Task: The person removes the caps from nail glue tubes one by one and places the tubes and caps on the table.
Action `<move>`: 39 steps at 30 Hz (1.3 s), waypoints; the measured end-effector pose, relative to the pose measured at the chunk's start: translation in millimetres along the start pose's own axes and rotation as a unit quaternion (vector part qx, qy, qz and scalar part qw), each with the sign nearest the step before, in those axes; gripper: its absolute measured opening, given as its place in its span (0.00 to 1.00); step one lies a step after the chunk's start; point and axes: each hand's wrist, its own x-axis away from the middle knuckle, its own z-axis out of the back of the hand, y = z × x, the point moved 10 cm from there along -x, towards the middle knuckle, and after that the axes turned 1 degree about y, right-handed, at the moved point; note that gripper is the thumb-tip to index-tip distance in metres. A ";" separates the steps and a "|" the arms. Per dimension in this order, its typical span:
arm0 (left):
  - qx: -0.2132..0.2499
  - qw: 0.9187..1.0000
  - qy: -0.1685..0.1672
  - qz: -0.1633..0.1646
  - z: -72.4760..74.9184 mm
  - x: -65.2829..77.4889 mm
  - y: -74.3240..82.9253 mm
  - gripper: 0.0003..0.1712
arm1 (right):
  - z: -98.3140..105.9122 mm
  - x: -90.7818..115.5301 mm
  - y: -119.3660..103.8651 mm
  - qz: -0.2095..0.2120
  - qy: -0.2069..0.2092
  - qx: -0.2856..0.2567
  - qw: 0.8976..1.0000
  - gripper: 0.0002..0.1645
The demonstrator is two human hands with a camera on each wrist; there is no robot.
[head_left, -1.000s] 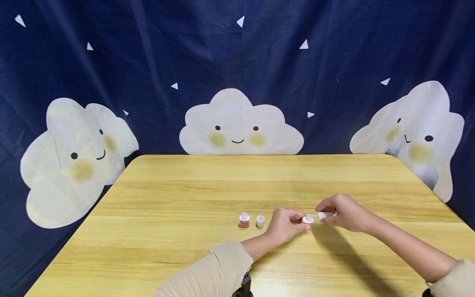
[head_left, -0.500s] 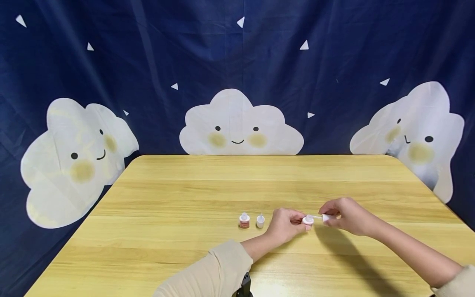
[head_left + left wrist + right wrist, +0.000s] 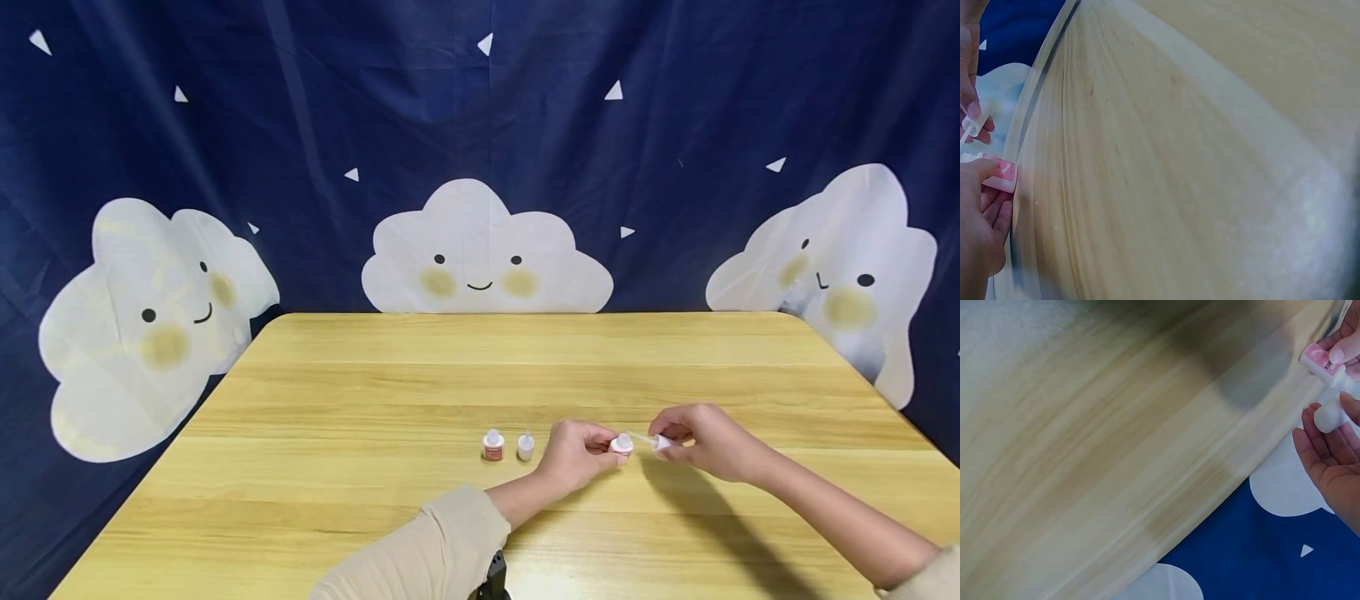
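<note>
Right of the table's middle, my left hand (image 3: 572, 457) holds a small white bottle (image 3: 621, 447) with a pink label (image 3: 1005, 169) between thumb and fingers. Its cap is off and its neck shows. In my right hand (image 3: 711, 443), thumb and fingers pinch a white cap (image 3: 662, 442) with a thin pale applicator stem. The cap lies tilted on its side, its stem pointing left toward the bottle's mouth. Whether the stem's tip touches the neck, I cannot tell. The right wrist view shows the cap (image 3: 1330, 417) close to the bottle (image 3: 1320, 360).
Left of my left hand stands a second small bottle (image 3: 493, 447) with a reddish-brown label and its neck uncovered. A white cap (image 3: 526, 448) sits beside it, stem upward. The wooden table (image 3: 375, 375) reaches back to a dark blue cloud-print curtain (image 3: 420, 100).
My right hand has drawn the cap a little to the right, away from the bottle, and tilted it. More of the stem shows. My left hand and the bottle stay in place.
</note>
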 end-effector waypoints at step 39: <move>0.009 1.000 -0.004 0.004 -0.8 0.8 -2.5 0.13 | -18.3 17.8 29.5 -0.052 0.123 -0.114 0.984 0.09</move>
